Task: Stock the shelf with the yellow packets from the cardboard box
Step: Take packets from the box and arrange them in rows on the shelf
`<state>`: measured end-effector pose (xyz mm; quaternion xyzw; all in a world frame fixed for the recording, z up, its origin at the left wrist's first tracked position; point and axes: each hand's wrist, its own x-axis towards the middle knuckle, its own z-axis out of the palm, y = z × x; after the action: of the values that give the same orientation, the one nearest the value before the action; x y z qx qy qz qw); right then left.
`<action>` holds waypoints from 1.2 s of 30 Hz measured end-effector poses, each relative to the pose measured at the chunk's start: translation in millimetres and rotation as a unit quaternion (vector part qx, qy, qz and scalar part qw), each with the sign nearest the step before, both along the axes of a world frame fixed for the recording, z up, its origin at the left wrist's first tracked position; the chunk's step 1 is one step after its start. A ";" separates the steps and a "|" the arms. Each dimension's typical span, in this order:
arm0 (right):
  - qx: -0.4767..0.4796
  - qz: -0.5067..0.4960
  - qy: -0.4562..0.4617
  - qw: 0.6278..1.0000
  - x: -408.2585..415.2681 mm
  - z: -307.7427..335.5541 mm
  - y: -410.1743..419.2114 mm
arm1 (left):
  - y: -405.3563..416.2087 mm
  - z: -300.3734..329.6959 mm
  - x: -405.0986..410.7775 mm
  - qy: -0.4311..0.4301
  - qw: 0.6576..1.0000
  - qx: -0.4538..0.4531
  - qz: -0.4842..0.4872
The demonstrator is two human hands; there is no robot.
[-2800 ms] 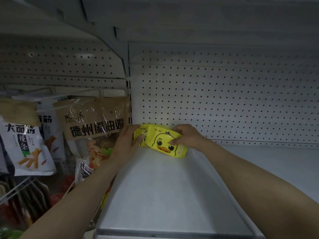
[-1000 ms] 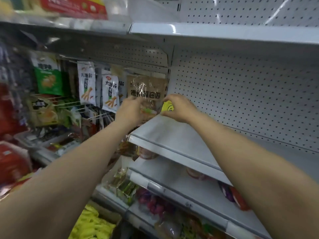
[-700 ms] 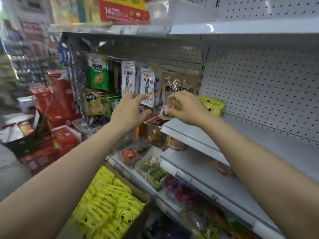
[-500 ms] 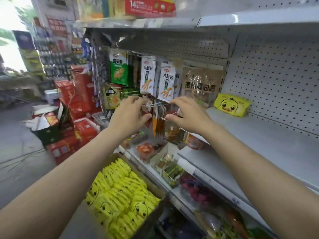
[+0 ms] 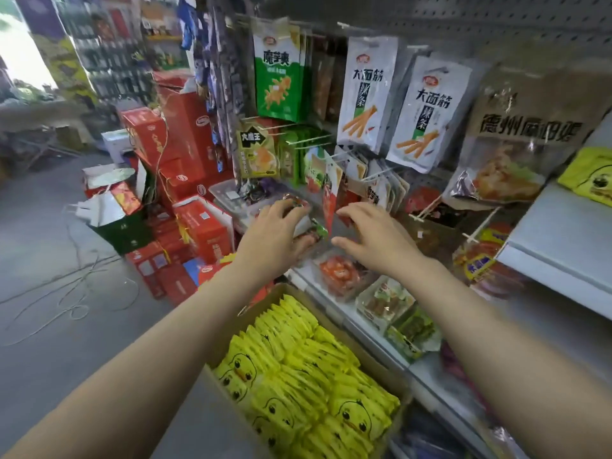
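Hands have come away from the shelf (image 5: 559, 240) since the earlier views and now hover low, above the cardboard box (image 5: 231, 321), which fills far more of the view than half a second ago. One yellow packet (image 5: 587, 175), placed earlier, lies on the shelf at the right edge, well apart from both hands. Both forearms reach forward over the box, palms down. Left hand (image 5: 275, 236) has its fingers loosely spread and slightly bent, holding nothing; its fingertips lie against or just before small snack packs (image 5: 341, 276) on the lower rack beyond the box, and contact cannot be told. Right hand (image 5: 374, 236) is likewise spread, thumb out toward the left hand, gripping nothing, just beside a red hanging pack (image 5: 331, 193). Yellow packets (image 5: 308, 376) with duck faces stand packed in rows inside the box, below both wrists. Hanging snack bags (image 5: 367, 94) fill the pegboard above the box; red cartons (image 5: 185, 154) are stacked on the floor left of it.
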<state>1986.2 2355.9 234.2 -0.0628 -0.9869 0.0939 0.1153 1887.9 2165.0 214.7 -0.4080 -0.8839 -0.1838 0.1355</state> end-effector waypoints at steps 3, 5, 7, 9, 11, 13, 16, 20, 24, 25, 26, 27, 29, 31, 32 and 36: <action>-0.035 -0.028 -0.060 0.997 -46.7 -37.7 -7.4 | -4.6 -36.9 -55.8 -0.036 0.998 -0.038 -0.020; -0.060 -0.044 -0.096 0.993 -71.6 -67.7 -10.2 | -6.7 -67.0 -85.0 -0.076 0.995 -0.063 -0.032; -0.085 -0.068 -0.126 0.986 -87.6 -102.0 -13.8 | -7.8 -101.6 -104.5 -0.120 0.989 -0.078 -0.045; -0.116 -0.080 -0.157 0.978 -94.8 -139.9 -18.9 | -9.5 -135.9 -115.3 -0.172 0.978 -0.104 -0.052; -0.150 -0.091 -0.211 0.961 -95.2 -178.8 -23.4 | -13.4 -174.0 -123.7 -0.225 0.963 -0.132 -0.064; -0.168 -0.102 -0.272 0.942 -93.1 -218.8 -28.0 | -21.7 -213.7 -130.4 -0.278 0.943 -0.169 -0.072; -0.199 -0.121 -0.344 0.910 -88.0 -272.1 -42.7 | -41.3 -267.0 -134.9 -0.368 0.902 -0.214 -0.065; -0.271 -0.135 -0.423 0.854 -70.3 -331.0 -69.8 | -70.9 -320.7 -131.1 -0.438 0.855 -0.266 -0.083; -0.349 -0.165 -0.431 0.815 -58.1 -367.6 -90.9 | -93.5 -361.5 -129.2 -0.445 0.851 -0.268 -0.075; -0.370 -0.172 -0.416 0.813 -58.9 -373.6 -94.5 | -95.8 -366.6 -128.5 -0.443 0.854 -0.264 -0.073; -0.389 -0.179 -0.399 0.810 -61.7 -377.4 -97.8 | -96.7 -369.5 -128.1 -0.440 0.857 -0.261 -0.067; -0.409 -0.183 -0.384 0.807 -65.6 -380.8 -100.6 | -96.5 -371.1 -128.0 -0.438 0.860 -0.256 -0.061; -0.434 -0.182 -0.370 0.801 -76.5 -386.7 -106.5 | -94.5 -373.3 -128.1 -0.436 0.865 -0.242 -0.053; -0.444 -0.178 -0.364 0.799 -87.8 -394.6 -112.4 | -93.6 -376.2 -128.0 -0.431 0.873 -0.225 -0.048; -0.442 -0.180 -0.362 0.801 -92.5 -398.1 -115.4 | -94.3 -377.8 -127.0 -0.431 0.875 -0.217 -0.044; -0.393 -0.200 -0.348 0.827 -101.4 -409.6 -121.6 | -102.3 -385.9 -123.0 -0.435 0.877 -0.202 -0.035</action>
<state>1884.8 2234.3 -175.4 -0.3272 -0.8069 0.4210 -0.2540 1764.9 2062.7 -171.2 -0.3366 -0.8568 -0.1651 -0.3541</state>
